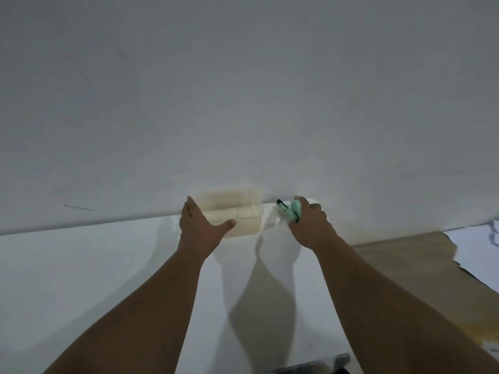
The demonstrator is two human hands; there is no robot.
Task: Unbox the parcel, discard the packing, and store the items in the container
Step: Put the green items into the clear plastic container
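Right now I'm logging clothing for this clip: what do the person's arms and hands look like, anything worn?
Both forearms are bare up to the frame's edge: no sleeves show. The left hand and right hand wear no gloves, and no watch, ring or wristband can be seen. The picture is soft, so small marks cannot be told.

A plain indoor room, most likely a home, though little settles it: a bare white wall (243, 90) meets a white floor (81, 279) with no skirting, and to the right a torn sheet of brown paper (399, 265) lies spread across it.
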